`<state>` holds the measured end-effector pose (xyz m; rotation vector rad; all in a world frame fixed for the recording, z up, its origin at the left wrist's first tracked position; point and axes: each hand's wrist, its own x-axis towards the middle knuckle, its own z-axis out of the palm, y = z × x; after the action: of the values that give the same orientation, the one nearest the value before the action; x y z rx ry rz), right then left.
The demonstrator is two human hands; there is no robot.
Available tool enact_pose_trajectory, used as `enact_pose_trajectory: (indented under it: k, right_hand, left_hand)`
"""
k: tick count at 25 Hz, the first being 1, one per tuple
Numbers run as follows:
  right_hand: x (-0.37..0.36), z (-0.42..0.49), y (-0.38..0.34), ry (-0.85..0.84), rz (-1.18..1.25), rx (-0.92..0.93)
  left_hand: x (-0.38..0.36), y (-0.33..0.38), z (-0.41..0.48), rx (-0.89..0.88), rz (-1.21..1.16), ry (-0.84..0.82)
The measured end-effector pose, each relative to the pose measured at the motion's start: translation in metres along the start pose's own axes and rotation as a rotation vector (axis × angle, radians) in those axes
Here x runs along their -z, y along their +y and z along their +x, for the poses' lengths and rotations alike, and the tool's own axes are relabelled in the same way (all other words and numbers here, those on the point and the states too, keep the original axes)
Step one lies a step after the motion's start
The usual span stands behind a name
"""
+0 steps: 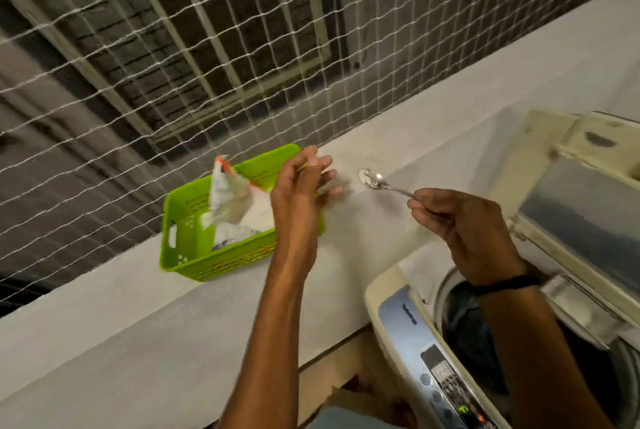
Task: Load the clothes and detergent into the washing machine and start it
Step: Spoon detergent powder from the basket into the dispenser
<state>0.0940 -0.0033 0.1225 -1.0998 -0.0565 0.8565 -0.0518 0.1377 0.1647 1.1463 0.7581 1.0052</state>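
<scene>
One crumpled white detergent pkt [231, 201], shiny spoon [375, 182]

A pale grey ledge [138, 324] runs slantwise from the near left to the far right. It is smooth and plaster-like, with white netting [173, 82] rising along its far edge. One thing rests directly on it: a bright green plastic basket [194, 245], perforated, with a cut-out handle in its left end wall. It sits close against the far edge, by the netting, about midway along the ledge — its right end is hidden behind the left hand [301, 186].
</scene>
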Motion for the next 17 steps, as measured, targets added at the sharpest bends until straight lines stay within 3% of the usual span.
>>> enact_pose_trajectory:
  k: [4, 7, 10, 13, 17]
  right_hand:
    - [-0.072, 0.001, 0.0, -0.22, -0.188, 0.006]
    - [-0.118, 0.011, 0.009, -0.285, -0.427, 0.114]
    - [-0.155, 0.026, 0.021, -0.356, -1.003, 0.345]
    - [-0.189, 0.027, 0.029, -0.356, -1.501, 0.567]
    - [-0.216, 0.039, 0.028, -0.358, -1.8, 0.601]
  left_hand:
    - [0.078, 0.043, 0.0, -0.234, 0.273, 0.111]
    - [0.125, 0.058, 0.009, -0.227, 0.646, 0.114]
    - [0.151, 0.06, 0.019, -0.131, 1.133, 0.028]
    - [0.159, 0.055, 0.023, 0.139, 1.48, -0.084]
    - [0.165, 0.055, 0.03, 0.306, 1.411, -0.178]
